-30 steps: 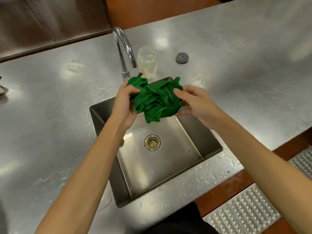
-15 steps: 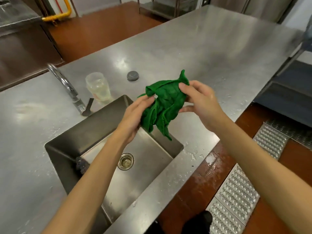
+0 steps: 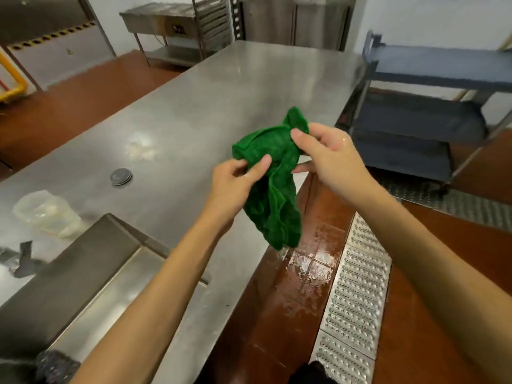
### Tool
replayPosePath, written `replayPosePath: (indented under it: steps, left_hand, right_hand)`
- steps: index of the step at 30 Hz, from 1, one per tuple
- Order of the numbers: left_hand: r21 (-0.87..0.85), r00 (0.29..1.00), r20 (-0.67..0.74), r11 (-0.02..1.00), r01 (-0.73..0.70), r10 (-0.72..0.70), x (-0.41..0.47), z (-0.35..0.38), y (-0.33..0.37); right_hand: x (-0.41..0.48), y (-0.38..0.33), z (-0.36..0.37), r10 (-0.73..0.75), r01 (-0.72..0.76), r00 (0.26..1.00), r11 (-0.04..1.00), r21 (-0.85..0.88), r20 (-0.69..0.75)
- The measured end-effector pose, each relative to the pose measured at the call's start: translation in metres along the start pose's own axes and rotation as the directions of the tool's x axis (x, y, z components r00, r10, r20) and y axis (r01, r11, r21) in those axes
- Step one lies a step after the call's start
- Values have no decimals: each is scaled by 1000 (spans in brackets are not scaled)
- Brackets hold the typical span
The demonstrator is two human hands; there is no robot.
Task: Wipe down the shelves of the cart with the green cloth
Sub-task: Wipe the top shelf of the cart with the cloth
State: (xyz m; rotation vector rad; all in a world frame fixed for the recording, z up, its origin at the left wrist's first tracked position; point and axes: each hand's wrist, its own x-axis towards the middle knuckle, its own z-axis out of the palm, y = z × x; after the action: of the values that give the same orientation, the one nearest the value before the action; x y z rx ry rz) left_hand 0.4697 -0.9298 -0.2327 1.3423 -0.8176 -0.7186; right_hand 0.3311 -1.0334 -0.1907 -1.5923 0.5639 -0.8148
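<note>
The green cloth (image 3: 273, 195) hangs crumpled in the air over the counter's right edge, its lower end dangling toward the floor. My left hand (image 3: 235, 184) pinches its left side between thumb and fingers. My right hand (image 3: 327, 156) grips its upper right corner. The dark blue cart (image 3: 432, 65) stands at the upper right beyond the counter, with a top shelf and two lower shelves (image 3: 410, 126) showing. Both hands are well short of the cart.
A steel counter (image 3: 221, 106) fills the left and centre, with a sink (image 3: 91, 278) at lower left, a clear plastic cup (image 3: 44, 212) and a round grey lid (image 3: 121, 176). Wet red floor (image 3: 299, 273) and metal drain grating (image 3: 354, 286) run along the right.
The view has swung right from the sink toward the cart. Both hands carried the cloth away from above the sink to the counter's right edge, and the cloth has loosened and hangs longer.
</note>
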Motion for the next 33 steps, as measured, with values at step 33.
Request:
replayPosePath:
  steps: [33]
  left_hand:
    - [-119,855,502,990,-81,130,248,357,-41]
  right_hand:
    - [88,45,-390,-165,-196,782,850,-489,-601]
